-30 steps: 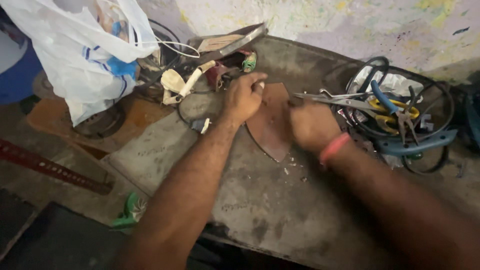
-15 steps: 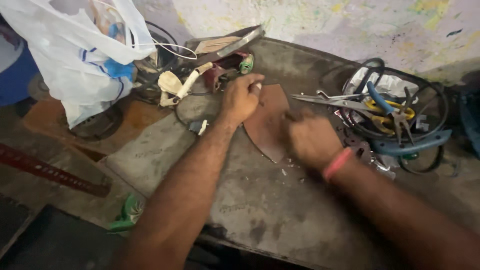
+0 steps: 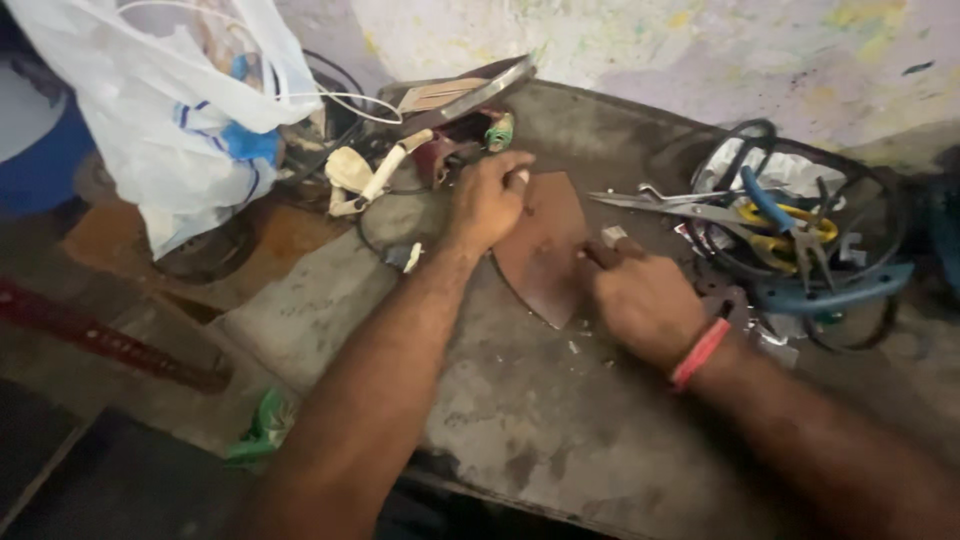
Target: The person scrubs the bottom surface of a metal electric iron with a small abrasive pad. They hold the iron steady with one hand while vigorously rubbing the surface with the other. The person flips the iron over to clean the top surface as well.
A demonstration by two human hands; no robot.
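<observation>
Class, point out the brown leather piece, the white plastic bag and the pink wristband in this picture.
brown leather piece point(image 3: 545, 250): head view, its bare middle.
white plastic bag point(image 3: 150, 110): head view, its front side.
pink wristband point(image 3: 700, 352): head view, band on the right wrist.

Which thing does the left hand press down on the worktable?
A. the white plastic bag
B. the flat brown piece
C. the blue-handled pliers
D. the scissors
B: the left hand lies on the top edge of the flat brown piece, with the scissors apart at the right.
</observation>
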